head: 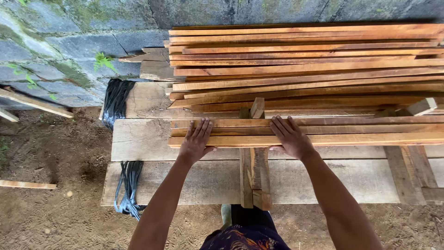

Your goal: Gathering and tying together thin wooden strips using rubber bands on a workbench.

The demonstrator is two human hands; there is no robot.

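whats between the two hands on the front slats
Between the left hand and right hand, the head view shows bare front slats and a short crosspiece poking up just behind them.

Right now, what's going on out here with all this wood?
A person stands at a rough plank bench outdoors, both hands laid flat on a low row of reddish wooden strips. The left hand and right hand press side by side on the near strips. Behind them lies a taller stack of the same strips against a mossy stone wall. Black strapping hangs off the bench's end.
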